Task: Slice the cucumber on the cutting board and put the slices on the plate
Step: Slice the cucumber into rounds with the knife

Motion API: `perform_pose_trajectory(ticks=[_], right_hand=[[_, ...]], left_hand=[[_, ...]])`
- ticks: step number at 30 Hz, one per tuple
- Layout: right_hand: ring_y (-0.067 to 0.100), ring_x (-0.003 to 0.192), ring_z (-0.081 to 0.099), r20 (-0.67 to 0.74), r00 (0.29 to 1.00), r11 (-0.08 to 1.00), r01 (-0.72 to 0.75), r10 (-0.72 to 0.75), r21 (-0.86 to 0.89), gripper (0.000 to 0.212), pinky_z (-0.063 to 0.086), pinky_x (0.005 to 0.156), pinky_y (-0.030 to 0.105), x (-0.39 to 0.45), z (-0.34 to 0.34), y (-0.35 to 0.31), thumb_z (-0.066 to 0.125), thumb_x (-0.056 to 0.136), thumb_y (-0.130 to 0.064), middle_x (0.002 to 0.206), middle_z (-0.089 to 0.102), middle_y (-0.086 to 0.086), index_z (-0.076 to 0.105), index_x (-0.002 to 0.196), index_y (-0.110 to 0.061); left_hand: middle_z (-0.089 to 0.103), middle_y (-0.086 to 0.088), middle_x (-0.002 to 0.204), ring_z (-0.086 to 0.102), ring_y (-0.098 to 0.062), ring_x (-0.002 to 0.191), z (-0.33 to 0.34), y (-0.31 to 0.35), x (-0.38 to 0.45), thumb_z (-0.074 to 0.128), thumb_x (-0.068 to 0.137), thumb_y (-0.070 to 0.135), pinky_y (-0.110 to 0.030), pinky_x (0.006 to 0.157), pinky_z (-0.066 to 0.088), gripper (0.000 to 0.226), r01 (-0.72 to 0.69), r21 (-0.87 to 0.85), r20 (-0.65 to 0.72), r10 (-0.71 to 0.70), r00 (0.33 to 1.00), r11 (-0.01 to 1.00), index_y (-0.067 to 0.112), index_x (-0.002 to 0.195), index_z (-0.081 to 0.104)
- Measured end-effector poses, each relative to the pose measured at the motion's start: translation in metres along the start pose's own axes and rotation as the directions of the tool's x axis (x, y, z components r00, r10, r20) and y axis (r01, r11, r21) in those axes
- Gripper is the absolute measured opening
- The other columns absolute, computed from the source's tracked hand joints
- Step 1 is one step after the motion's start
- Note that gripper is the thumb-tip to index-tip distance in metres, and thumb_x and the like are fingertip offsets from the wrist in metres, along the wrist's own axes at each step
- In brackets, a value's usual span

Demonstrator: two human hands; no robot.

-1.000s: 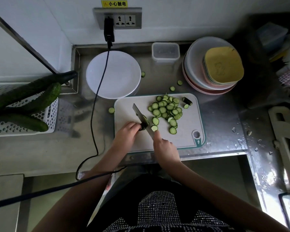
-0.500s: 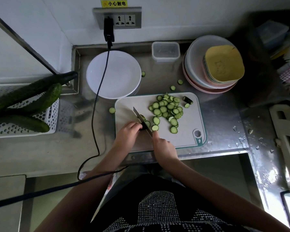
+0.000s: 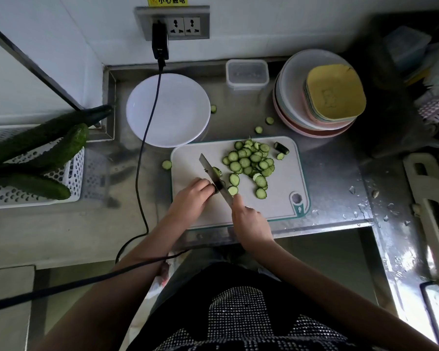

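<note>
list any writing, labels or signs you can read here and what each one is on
"小心触电": black characters on the yellow warning sticker on the white wall, above the grey metal socket plate; its top edge is cut off by the frame.
Black plug adapter in the socket: faint pale marks, too small to read.
Yellow square plate on the stacked bowls: an embossed figure, not legible text.
Nothing else carries readable text.

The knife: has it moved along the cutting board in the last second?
Barely, if at all. The knife sits at about the same spot on the cutting board, just left of the pile of slices, with the right hand gripping its handle.
</note>
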State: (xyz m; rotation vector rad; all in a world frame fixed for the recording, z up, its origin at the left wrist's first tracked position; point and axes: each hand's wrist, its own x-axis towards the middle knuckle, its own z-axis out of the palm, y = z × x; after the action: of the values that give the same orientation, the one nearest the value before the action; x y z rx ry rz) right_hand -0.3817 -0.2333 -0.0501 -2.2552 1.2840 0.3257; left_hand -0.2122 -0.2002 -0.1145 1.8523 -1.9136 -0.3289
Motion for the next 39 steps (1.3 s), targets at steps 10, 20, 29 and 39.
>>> perform_pose_trajectory(ticks=[10, 20, 29, 39], right_hand=[[0.034, 0.088, 0.065, 0.072, 0.994, 0.972, 0.098, -0.085, -0.214, 0.050, 0.046, 0.068, 0.038, 0.002, 0.003, 0.000, 0.039, 0.087, 0.008, 0.103, 0.063, 0.010, 0.027, 0.132, -0.009], [0.036, 0.091, 0.065, 0.089, 0.992, 0.973, 0.103, -0.086, -0.208, 0.049, 0.049, 0.072, 0.041, -0.001, 0.002, 0.007, 0.039, 0.088, 0.005, 0.107, 0.063, 0.010, 0.028, 0.133, -0.010], [0.036, 0.086, 0.065, 0.072, 0.991, 0.975, 0.121, -0.109, -0.185, 0.036, 0.044, 0.064, 0.039, -0.008, 0.003, 0.006, 0.039, 0.092, 0.000, 0.102, 0.064, 0.009, 0.030, 0.125, -0.012], [0.036, 0.093, 0.065, 0.112, 0.988, 0.968, 0.125, -0.102, -0.219, 0.045, 0.049, 0.073, 0.041, -0.006, -0.003, 0.002, 0.037, 0.088, 0.007, 0.108, 0.062, 0.011, 0.032, 0.129, -0.009]], left_hand=[[0.063, -0.011, 0.092, 0.049, -0.021, 0.096, -0.002, -0.003, -0.003, 0.062, 0.074, 0.002, -0.039, 0.060, 0.057, 0.023, 0.026, -0.021, -0.021, -0.027, 0.999, 0.999, 0.006, 0.095, 0.067], [0.065, -0.011, 0.086, 0.048, -0.019, 0.089, -0.005, 0.006, -0.004, 0.046, 0.075, 0.011, -0.034, 0.055, 0.056, 0.025, 0.023, 0.009, -0.043, -0.023, 0.999, 1.000, 0.006, 0.085, 0.068], [0.067, -0.011, 0.081, 0.050, -0.018, 0.088, -0.002, 0.004, -0.007, 0.048, 0.083, 0.016, -0.031, 0.060, 0.056, 0.027, 0.019, 0.001, -0.131, -0.019, 0.991, 1.000, 0.003, 0.082, 0.072], [0.065, -0.013, 0.079, 0.049, -0.021, 0.089, 0.002, 0.003, -0.006, 0.047, 0.078, 0.009, -0.033, 0.066, 0.056, 0.025, 0.017, -0.009, -0.144, -0.018, 0.989, 1.000, 0.000, 0.078, 0.070]])
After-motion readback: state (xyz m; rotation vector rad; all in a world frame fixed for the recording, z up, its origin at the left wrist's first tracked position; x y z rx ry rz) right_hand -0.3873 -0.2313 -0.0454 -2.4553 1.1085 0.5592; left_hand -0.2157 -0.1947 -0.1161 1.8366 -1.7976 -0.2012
